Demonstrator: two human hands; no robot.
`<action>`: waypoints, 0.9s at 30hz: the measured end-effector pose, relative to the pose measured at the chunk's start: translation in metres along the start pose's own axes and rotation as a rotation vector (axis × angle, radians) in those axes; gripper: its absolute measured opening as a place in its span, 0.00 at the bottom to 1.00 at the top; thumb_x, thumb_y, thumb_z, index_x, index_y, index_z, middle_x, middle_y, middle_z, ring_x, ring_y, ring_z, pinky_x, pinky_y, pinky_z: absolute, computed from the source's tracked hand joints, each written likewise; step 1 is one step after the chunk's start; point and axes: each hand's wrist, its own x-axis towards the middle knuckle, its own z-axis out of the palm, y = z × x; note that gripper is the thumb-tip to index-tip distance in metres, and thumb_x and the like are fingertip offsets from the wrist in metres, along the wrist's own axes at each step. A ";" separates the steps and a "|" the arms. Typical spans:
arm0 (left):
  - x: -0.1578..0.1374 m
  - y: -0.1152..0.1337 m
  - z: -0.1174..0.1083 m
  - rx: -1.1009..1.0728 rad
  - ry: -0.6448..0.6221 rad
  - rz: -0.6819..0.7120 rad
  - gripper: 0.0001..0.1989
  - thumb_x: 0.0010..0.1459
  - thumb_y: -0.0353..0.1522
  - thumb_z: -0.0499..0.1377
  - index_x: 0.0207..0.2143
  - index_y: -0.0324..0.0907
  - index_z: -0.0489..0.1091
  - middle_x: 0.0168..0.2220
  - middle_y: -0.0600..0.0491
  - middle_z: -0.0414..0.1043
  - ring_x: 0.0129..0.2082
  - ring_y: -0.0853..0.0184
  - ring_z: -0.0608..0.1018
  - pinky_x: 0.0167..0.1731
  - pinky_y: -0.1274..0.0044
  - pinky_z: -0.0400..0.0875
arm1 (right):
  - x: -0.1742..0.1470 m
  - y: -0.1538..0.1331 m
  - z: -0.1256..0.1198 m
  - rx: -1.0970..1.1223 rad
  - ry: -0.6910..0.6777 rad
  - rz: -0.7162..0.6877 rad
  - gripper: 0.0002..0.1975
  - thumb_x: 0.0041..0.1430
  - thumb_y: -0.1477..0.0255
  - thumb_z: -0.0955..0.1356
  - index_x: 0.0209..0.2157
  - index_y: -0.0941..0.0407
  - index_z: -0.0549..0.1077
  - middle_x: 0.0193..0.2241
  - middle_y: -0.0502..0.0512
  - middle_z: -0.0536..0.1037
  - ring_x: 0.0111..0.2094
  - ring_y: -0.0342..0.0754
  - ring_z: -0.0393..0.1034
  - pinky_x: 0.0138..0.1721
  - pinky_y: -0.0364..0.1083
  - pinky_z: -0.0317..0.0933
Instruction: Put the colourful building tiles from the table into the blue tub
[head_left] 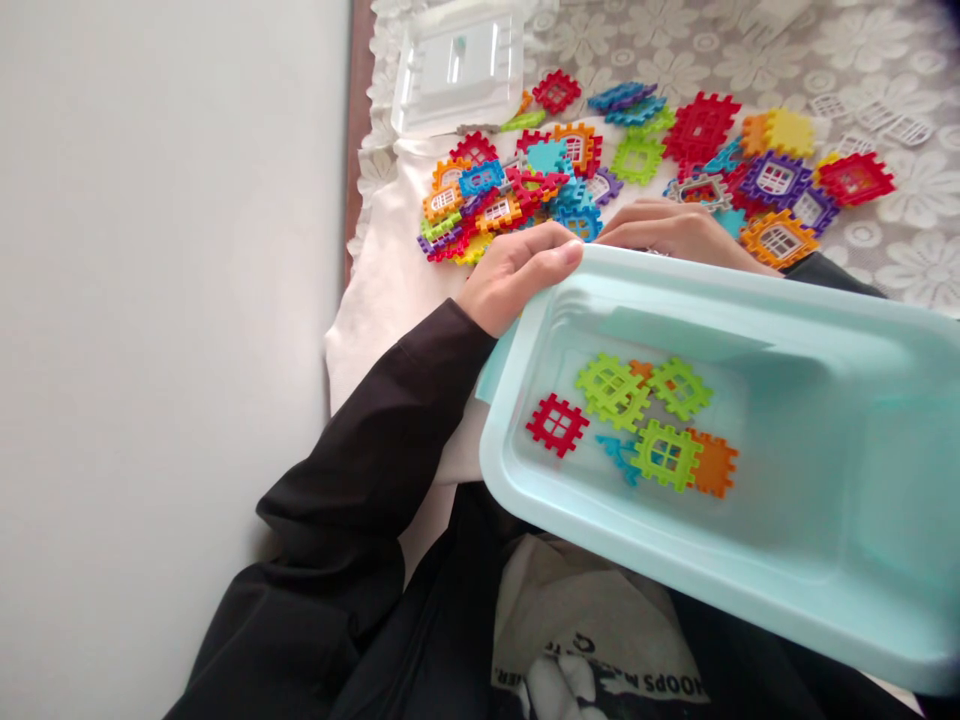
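My left hand is closed on the upper left corner of a light turquoise plastic bin, thumb over the rim. The bin is held tilted above my lap. Inside, toward its left end, lie several interlocking window blocks: a red block, green blocks, an orange block and a blue piece. Behind the far rim, my right hand reaches leftward with its fingers stretched out beside the loose blocks. The rim hides its lower part, and a small pale piece shows just under it.
A heap of coloured blocks lies on the white cloth, with more blocks to the right. A clear plastic lid rests at the back left. White window frames lie on the lace tablecloth. A pale wall stands left.
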 end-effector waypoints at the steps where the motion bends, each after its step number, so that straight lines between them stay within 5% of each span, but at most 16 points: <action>1: 0.000 0.000 0.000 -0.001 0.000 0.001 0.27 0.70 0.57 0.59 0.38 0.43 0.78 0.34 0.52 0.77 0.41 0.58 0.82 0.43 0.65 0.80 | 0.001 0.001 0.000 0.006 0.010 -0.001 0.24 0.74 0.47 0.66 0.45 0.50 0.86 0.42 0.57 0.84 0.43 0.54 0.75 0.46 0.53 0.62; 5: 0.000 0.001 0.000 -0.002 0.007 0.013 0.27 0.71 0.57 0.58 0.39 0.43 0.78 0.37 0.52 0.78 0.42 0.59 0.83 0.42 0.66 0.79 | 0.003 0.003 0.001 0.015 0.042 0.016 0.30 0.70 0.37 0.64 0.43 0.45 0.87 0.39 0.53 0.86 0.41 0.52 0.75 0.45 0.53 0.63; 8: 0.000 0.000 0.000 0.001 -0.002 0.011 0.28 0.70 0.59 0.58 0.40 0.44 0.78 0.40 0.51 0.80 0.44 0.58 0.83 0.44 0.65 0.80 | 0.001 -0.005 0.004 -0.003 0.110 -0.039 0.26 0.73 0.43 0.66 0.39 0.46 0.87 0.36 0.53 0.86 0.38 0.51 0.76 0.42 0.52 0.63; 13: -0.001 0.000 0.000 -0.035 -0.009 -0.026 0.28 0.70 0.59 0.59 0.41 0.44 0.78 0.38 0.51 0.79 0.42 0.58 0.83 0.42 0.65 0.80 | -0.002 -0.011 0.011 -0.143 0.608 0.073 0.17 0.73 0.60 0.71 0.31 0.52 0.84 0.29 0.55 0.82 0.31 0.51 0.73 0.37 0.53 0.62; 17: -0.002 -0.001 0.001 -0.069 -0.001 -0.035 0.27 0.68 0.59 0.60 0.41 0.44 0.78 0.35 0.51 0.79 0.41 0.56 0.83 0.41 0.65 0.80 | 0.005 -0.008 0.006 0.233 0.929 0.169 0.29 0.62 0.43 0.75 0.21 0.51 0.72 0.22 0.52 0.65 0.26 0.51 0.65 0.35 0.55 0.67; 19: -0.002 -0.001 0.001 -0.071 0.001 -0.027 0.27 0.68 0.58 0.60 0.41 0.44 0.78 0.35 0.51 0.79 0.41 0.56 0.83 0.41 0.64 0.80 | 0.008 -0.015 0.001 0.542 0.893 0.200 0.33 0.51 0.39 0.80 0.20 0.51 0.69 0.25 0.52 0.66 0.29 0.52 0.68 0.41 0.58 0.73; 21: -0.002 -0.001 0.000 -0.064 -0.003 -0.021 0.27 0.68 0.58 0.61 0.41 0.44 0.79 0.35 0.51 0.79 0.41 0.56 0.83 0.41 0.64 0.80 | 0.008 -0.028 -0.002 0.770 0.715 0.196 0.28 0.47 0.42 0.82 0.21 0.50 0.75 0.32 0.54 0.74 0.38 0.55 0.75 0.52 0.60 0.76; 24: -0.003 0.002 0.001 -0.069 -0.001 -0.032 0.27 0.68 0.58 0.61 0.41 0.44 0.79 0.35 0.51 0.79 0.41 0.56 0.82 0.42 0.65 0.80 | 0.002 -0.047 -0.002 0.908 0.435 0.169 0.14 0.56 0.49 0.82 0.30 0.44 0.87 0.47 0.52 0.81 0.51 0.56 0.79 0.64 0.63 0.71; 27: -0.003 0.003 0.002 -0.107 0.001 -0.042 0.24 0.67 0.55 0.62 0.40 0.43 0.79 0.34 0.52 0.77 0.39 0.58 0.81 0.42 0.65 0.78 | -0.004 -0.050 -0.002 0.886 0.333 0.128 0.10 0.62 0.51 0.80 0.40 0.39 0.89 0.53 0.51 0.82 0.56 0.56 0.79 0.66 0.64 0.69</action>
